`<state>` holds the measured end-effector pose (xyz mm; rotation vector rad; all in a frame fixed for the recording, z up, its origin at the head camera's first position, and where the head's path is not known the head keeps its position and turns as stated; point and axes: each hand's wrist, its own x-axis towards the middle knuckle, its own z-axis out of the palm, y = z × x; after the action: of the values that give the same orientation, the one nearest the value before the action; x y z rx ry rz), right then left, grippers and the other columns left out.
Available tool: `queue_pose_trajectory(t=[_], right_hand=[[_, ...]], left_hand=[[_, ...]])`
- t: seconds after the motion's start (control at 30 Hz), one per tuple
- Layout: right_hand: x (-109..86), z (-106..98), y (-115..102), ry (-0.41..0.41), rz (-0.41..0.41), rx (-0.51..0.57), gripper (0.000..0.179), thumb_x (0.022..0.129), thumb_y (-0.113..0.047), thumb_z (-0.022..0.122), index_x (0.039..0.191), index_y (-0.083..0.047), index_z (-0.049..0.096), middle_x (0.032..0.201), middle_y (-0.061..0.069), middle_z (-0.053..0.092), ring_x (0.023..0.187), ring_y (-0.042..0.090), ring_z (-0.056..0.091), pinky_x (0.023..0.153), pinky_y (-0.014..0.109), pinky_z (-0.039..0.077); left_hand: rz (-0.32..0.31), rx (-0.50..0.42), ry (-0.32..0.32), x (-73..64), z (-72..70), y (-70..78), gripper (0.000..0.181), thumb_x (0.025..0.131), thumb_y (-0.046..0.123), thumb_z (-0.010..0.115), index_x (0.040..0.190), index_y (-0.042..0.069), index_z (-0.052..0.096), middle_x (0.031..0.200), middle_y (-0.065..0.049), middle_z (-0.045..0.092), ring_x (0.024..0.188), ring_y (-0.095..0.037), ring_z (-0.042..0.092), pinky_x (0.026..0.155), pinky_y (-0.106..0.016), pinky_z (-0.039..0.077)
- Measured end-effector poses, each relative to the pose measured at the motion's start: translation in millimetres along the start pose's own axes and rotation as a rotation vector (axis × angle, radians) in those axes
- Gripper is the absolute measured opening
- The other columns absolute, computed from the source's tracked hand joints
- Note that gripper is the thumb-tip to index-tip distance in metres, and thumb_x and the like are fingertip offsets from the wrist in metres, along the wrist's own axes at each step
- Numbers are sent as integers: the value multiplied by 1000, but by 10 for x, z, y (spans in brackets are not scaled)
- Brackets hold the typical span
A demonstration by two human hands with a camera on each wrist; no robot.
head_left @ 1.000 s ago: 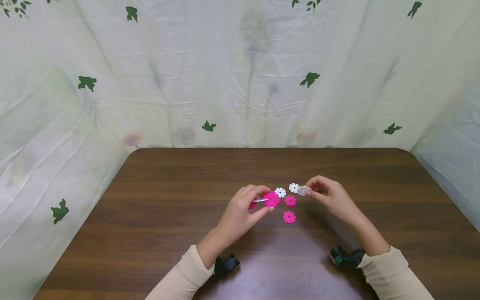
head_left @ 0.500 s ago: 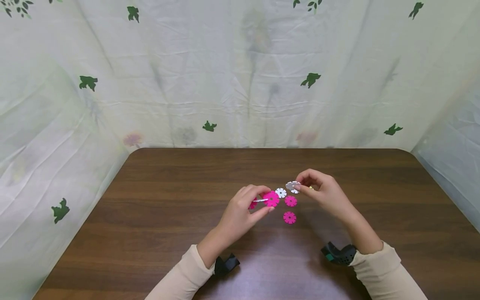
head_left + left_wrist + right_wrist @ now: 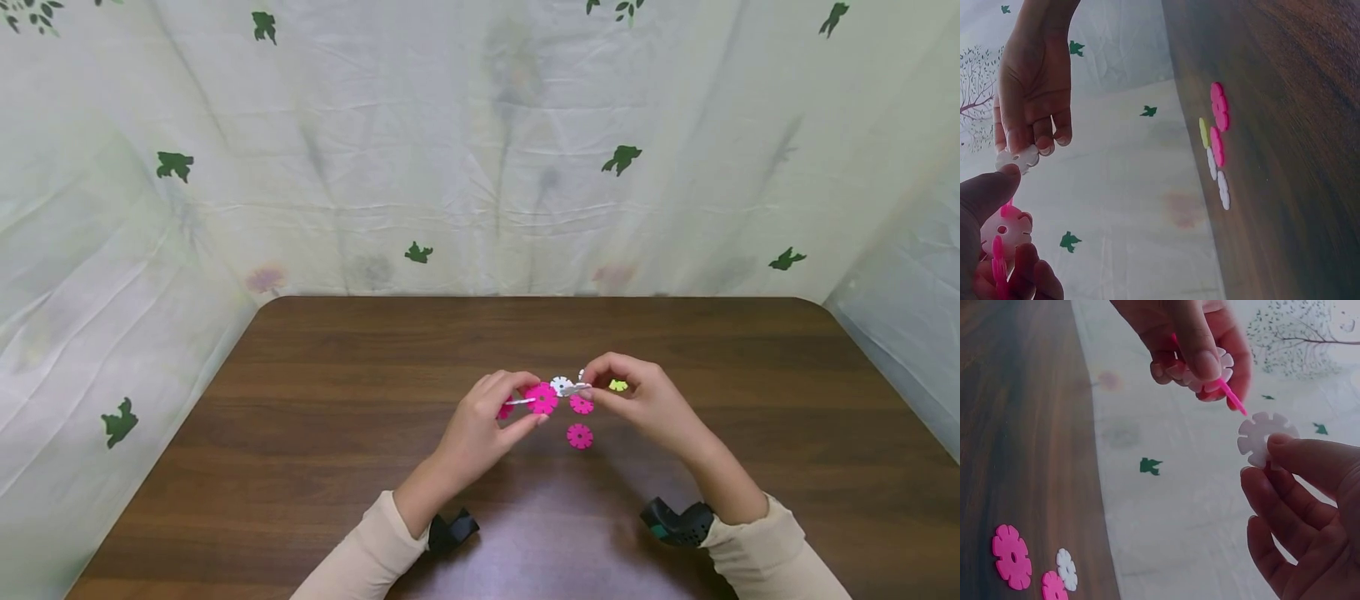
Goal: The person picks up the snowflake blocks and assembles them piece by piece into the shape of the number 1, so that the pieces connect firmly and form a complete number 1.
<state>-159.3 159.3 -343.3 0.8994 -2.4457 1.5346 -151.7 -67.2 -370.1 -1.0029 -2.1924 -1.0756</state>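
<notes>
My left hand [image 3: 480, 421] grips a small linked piece of notched plastic discs, with a pink disc [image 3: 542, 398] facing up and a white disc [image 3: 1227, 361] slotted beside it. Between thumb and fingertips, my right hand [image 3: 651, 402] pinches a single white notched disc [image 3: 1254, 439]. In the right wrist view this disc is right at the edge of a pink disc [image 3: 1234, 399] in the left hand. Both hands are raised over the table, close together. Part of the linked piece is hidden behind the left fingers.
Loose discs lie on the brown wooden table [image 3: 337, 450]: a near pink disc [image 3: 580, 436], another pink disc [image 3: 1217, 147], a yellow disc [image 3: 618, 386] and two white discs, one a white disc [image 3: 1223, 190]. A patterned white curtain [image 3: 480, 167] hangs behind the table.
My right hand has moved left towards the left hand with the white disc, which is now turned nearly edge-on in the head view. The yellow disc has come into sight. The left hand has stayed put.
</notes>
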Motion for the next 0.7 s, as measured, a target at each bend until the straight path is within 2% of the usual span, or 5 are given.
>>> queue_pose_trajectory(t=[0.37, 0.7], right_hand=[[4, 63, 31, -6, -121, 23, 20, 75, 6, 67, 85, -10, 60, 84, 1, 60, 77, 15, 55, 68, 25, 47], [4, 103, 70, 16, -209, 118, 22, 72, 12, 66, 82, -6, 63, 83, 6, 61, 80, 18, 57, 68, 24, 49]], left_hand=[[-36, -18, -29, 0, 8, 23, 37, 73, 13, 75, 105, 7, 56, 90, 2, 57, 74, -13, 49, 63, -17, 41], [-39, -28, -66, -7, 19, 28, 38, 75, 11, 73, 108, 5, 53, 96, 0, 56, 76, -16, 46, 65, -19, 38]])
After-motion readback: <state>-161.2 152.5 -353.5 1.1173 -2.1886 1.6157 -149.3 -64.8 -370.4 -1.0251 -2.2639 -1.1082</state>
